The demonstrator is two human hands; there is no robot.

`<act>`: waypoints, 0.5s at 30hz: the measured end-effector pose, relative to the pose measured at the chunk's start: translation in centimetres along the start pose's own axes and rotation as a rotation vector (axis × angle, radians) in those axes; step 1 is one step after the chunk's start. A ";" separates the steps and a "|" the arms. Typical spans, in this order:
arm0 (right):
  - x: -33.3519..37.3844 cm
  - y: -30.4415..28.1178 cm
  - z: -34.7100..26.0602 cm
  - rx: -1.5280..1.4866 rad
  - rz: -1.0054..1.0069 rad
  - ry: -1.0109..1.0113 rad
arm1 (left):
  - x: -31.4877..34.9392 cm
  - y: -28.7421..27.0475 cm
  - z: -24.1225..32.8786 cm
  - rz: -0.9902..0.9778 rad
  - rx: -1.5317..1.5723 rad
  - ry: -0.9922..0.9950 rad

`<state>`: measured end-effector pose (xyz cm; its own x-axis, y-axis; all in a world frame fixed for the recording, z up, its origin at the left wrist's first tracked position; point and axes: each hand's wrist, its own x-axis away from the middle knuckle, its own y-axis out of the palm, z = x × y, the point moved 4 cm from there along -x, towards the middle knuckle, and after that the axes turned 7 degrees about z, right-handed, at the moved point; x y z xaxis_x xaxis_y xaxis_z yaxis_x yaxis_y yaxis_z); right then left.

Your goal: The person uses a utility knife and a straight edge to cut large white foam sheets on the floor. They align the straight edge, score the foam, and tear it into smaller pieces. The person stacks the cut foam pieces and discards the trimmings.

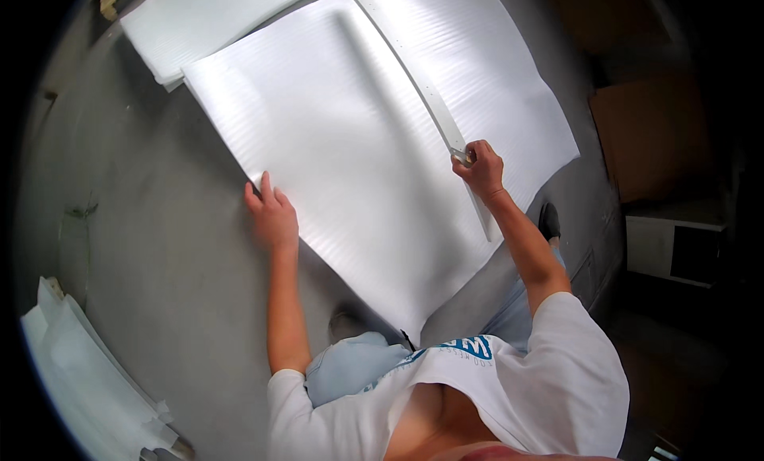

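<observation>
A large sheet of white foam [318,143] with a faintly ribbed surface lies spread before me. A long, narrow, pale strip [418,75] with small holes or dots runs across it from the far edge toward me. My left hand [274,218] rests at the sheet's left edge, fingers spread and open. My right hand [483,173] is closed in a pinch over the near part of the strip. Between its fingertips shows a small, shiny object [459,155], too small to name.
More white foam [207,27] lies beyond the sheet at the far left. Another pile of white sheeting [87,373] stands at the lower left on the grey floor [159,222]. On the right are a brown cardboard panel [652,139] and a white box [649,242] with a dark side.
</observation>
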<state>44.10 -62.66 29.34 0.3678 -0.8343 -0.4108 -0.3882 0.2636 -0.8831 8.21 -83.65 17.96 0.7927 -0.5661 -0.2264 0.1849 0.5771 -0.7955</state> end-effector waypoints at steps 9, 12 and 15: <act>8.3 -0.1 -12.7 -0.310 -0.192 0.009 | -0.4 -1.4 -0.4 -0.009 0.004 -0.038; 10.6 1.2 -16.6 -0.356 -0.228 0.035 | -0.5 -2.3 0.2 -0.021 -0.128 0.032; 11.0 3.4 -19.8 -0.408 -0.220 0.033 | -0.6 -2.1 -0.1 0.003 -0.060 0.034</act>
<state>30.09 -80.49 26.31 0.4542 -0.8656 -0.2107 -0.6074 -0.1278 -0.7841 7.27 -84.55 19.71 0.7726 -0.5848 -0.2472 0.1463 0.5429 -0.8269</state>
